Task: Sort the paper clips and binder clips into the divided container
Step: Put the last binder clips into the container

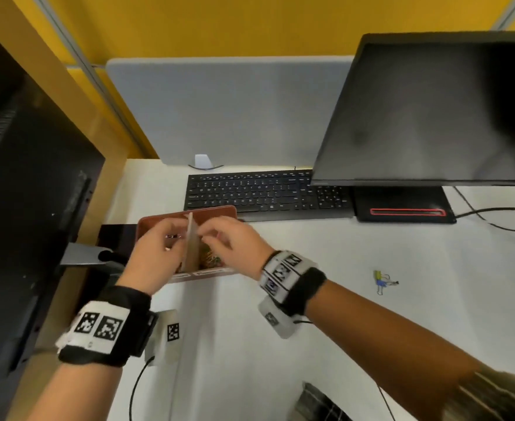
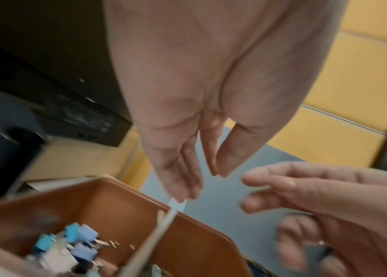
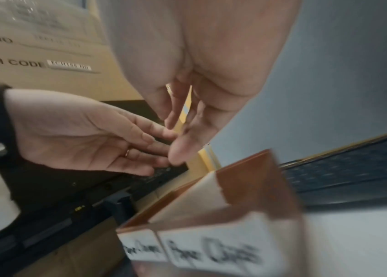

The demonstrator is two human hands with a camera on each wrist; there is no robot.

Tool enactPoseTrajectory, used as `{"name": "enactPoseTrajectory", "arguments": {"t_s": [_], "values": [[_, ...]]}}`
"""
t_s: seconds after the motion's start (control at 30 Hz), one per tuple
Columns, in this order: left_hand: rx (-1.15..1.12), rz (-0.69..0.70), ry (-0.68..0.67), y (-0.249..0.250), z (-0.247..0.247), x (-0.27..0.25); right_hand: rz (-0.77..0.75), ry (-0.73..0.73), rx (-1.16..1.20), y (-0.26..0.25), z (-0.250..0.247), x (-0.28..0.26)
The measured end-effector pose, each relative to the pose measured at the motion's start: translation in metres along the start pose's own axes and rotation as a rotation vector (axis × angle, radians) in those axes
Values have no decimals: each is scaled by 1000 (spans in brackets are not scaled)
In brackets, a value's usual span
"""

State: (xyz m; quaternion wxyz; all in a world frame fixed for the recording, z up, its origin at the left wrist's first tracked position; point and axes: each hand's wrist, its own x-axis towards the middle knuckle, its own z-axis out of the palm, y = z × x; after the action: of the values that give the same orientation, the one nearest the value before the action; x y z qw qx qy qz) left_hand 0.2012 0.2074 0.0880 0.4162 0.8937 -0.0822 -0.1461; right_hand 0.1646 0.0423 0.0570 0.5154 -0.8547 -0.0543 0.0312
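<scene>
The brown divided container (image 1: 216,209) (image 2: 107,202) (image 3: 254,174) stands on the white desk in front of the keyboard. A pale divider (image 1: 190,247) (image 2: 154,236) splits it. Blue and white binder clips (image 2: 78,241) lie in the left compartment, and a tangle of coloured paper clips (image 1: 210,258) in the right one. My left hand (image 1: 175,235) (image 2: 203,184) (image 3: 159,150) hovers over the left compartment, fingers straight, tips at the divider's top. My right hand (image 1: 210,238) (image 2: 249,191) (image 3: 175,138) hangs over the right compartment, fingers loose, holding nothing. A few loose binder clips (image 1: 382,281) lie on the desk to the right.
A black keyboard (image 1: 265,192) lies just behind the container, and a monitor (image 1: 432,117) on its stand fills the back right. A black computer case (image 1: 22,192) and a cardboard box crowd the left side. Handwritten labels (image 3: 211,251) are stuck on the container's front. Cables trail at the right.
</scene>
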Motion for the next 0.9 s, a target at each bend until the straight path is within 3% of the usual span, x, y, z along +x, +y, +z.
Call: {"name": "enactPoseTrajectory", "arguments": {"t_s": [0.1,0.23,0.33,0.47,0.67,0.77,0.9], "values": [[-76,112,-107,24,49,-8,49,161,-158,55,-56,-67],[-70,202,-267,48,135,-17,435,255,-399,132,-123,-166],[-26,258,-404,62,203,-22,605,252,-382,165,-155,-220],[114,363,-590,73,281,-20,587,123,-364,193,-170,-238],[366,502,-651,76,345,-3,513,107,-274,211,-169,-226],[403,561,-630,74,354,3,523,96,-261,220,-171,-229],[349,567,-499,67,352,3,492,96,-247,225,-177,-238]]}}
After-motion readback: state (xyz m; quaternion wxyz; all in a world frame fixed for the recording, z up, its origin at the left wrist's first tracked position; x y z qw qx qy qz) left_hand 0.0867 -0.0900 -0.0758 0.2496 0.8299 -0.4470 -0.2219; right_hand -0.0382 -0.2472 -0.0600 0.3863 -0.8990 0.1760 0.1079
